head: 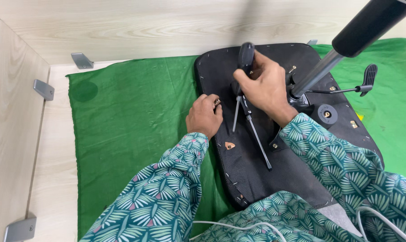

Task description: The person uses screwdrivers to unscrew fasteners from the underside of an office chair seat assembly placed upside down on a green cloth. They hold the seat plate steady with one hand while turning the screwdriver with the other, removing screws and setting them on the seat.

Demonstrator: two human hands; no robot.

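Observation:
An upturned black chair seat (pixel 256 179) lies on a green cloth (pixel 131 121), its underside facing up. My right hand (pixel 265 87) grips the black handle of a screwdriver (pixel 246 56), whose thin shaft points down at the seat near its left edge. A second metal rod (pixel 259 141) slants across the seat below that hand. My left hand (pixel 205 115) rests with curled fingers on the seat's left edge, a small metal piece at its fingertips. A grey gas-lift column (pixel 319 71) with a black sleeve rises from the seat's mechanism.
A black adjustment lever (pixel 369 76) sticks out to the right of the column. A round black knob (pixel 326 114) sits on the seat. Light wooden panels with grey metal brackets (pixel 43 89) enclose the left and back. A white cable (pixel 238 226) crosses my patterned sleeves.

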